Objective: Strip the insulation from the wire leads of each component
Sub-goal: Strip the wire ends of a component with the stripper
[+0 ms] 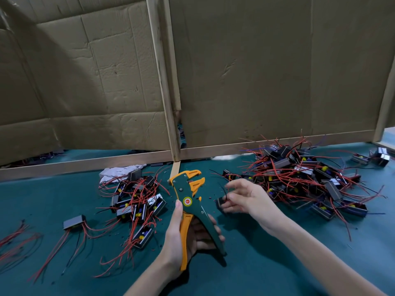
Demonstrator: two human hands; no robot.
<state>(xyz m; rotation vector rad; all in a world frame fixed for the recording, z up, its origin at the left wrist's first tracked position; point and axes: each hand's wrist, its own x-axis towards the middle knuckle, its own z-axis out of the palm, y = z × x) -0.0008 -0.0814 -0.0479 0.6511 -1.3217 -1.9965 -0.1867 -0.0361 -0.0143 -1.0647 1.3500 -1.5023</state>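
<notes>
My left hand (pixel 188 238) grips the handles of a green and orange wire stripper (pixel 190 199), held upright with its jaws apart above the table. To its right, my right hand (pixel 245 196) holds a small black component (pixel 220 204) by its body, a thin black lead curving up from it. The hand is blurred. The component sits level with the stripper's pivot, a short gap to the right of the tool. A large pile of black components with red leads (pixel 310 176) lies behind my right hand. A smaller pile (pixel 136 199) lies left of the stripper.
The table has a teal mat (pixel 277 263). A cardboard wall on a wooden frame (pixel 171 103) closes off the back. A single component with long red leads (pixel 73 222) lies at the left, loose red wires (pixel 15 242) at the far left edge. A white rag (pixel 117 171) lies behind the small pile.
</notes>
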